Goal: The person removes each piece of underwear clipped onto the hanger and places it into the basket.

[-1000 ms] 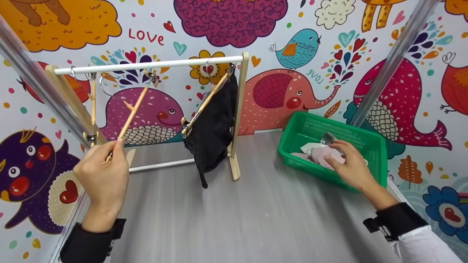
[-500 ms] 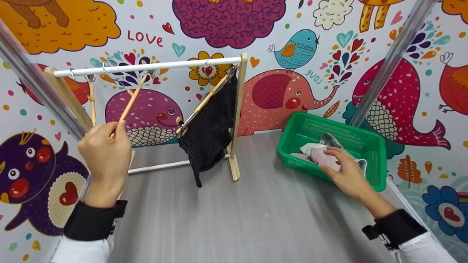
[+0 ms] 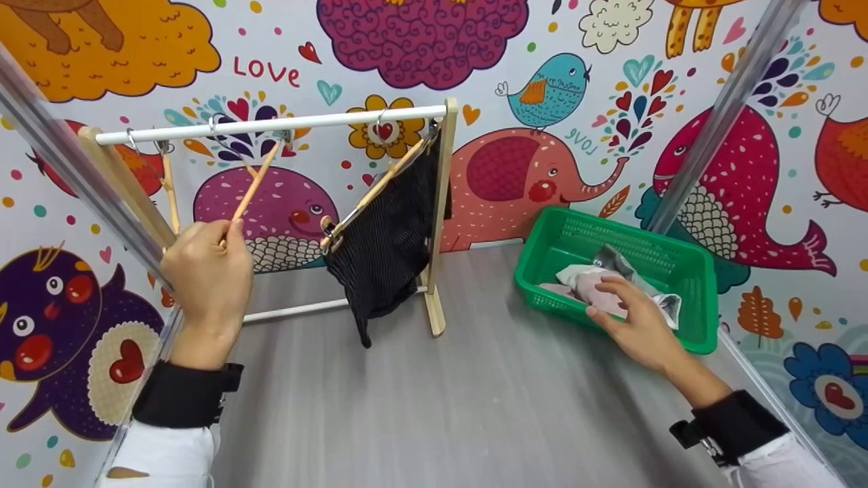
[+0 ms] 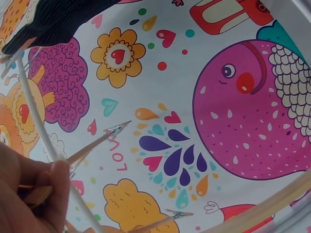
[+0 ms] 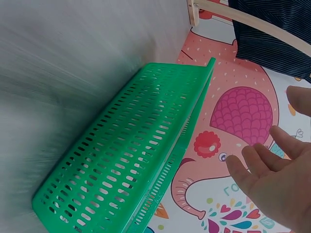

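Note:
My left hand (image 3: 210, 271) grips one end of a wooden clip hanger (image 3: 256, 184), its metal hook at the white top rail (image 3: 332, 120) of a small clothes rack. In the left wrist view, thumb and fingers (image 4: 57, 187) pinch the hanger's wood. To its right on the same rail hangs a black striped garment (image 3: 390, 237), clipped to another wooden hanger (image 3: 380, 188). My right hand (image 3: 637, 329) hovers over the near side of a green basket (image 3: 536, 247), fingers loosely spread and holding nothing. Pale pink, white and grey cloths (image 3: 597, 288) lie inside the basket.
One more wooden hanger (image 3: 168, 183) hangs at the rail's left end. The rack's wooden foot (image 3: 435, 315) stands on the grey table (image 3: 461, 407). A wall with printed cartoon animals rises close behind, and metal posts (image 3: 705, 129) border the sides.
My left hand has moved slightly right, carrying the hanger, whose hook has gone from below the rail up to it. The right hand has shifted slightly left and down, still holding nothing.

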The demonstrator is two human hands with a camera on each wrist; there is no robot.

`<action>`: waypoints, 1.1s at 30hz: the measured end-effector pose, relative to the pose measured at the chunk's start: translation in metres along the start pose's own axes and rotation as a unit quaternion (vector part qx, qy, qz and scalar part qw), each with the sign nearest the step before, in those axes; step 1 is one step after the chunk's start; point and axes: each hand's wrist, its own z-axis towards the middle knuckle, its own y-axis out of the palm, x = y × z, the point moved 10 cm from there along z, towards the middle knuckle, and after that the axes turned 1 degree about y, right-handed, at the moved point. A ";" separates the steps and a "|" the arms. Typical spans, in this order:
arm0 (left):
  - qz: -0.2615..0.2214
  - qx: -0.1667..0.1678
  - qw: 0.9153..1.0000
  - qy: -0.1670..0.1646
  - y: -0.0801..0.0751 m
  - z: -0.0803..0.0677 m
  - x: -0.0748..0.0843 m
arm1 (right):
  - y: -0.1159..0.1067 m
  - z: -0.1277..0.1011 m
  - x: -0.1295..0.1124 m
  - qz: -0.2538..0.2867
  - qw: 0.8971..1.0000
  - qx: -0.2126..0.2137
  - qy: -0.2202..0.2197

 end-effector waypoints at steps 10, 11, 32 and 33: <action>-0.020 0.004 1.000 -0.004 0.004 -0.012 -0.009 | -0.003 -0.002 0.001 0.000 1.000 0.002 0.008; -0.022 0.009 1.000 -0.004 0.003 -0.013 -0.010 | -0.004 -0.002 0.000 -0.002 1.000 0.002 0.007; -0.129 0.065 0.986 -0.086 0.004 -0.058 -0.049 | -0.008 -0.008 0.008 -0.019 1.000 0.005 0.009; -0.136 0.064 0.985 -0.086 0.005 -0.060 -0.050 | -0.008 -0.008 0.008 -0.019 1.000 0.005 0.009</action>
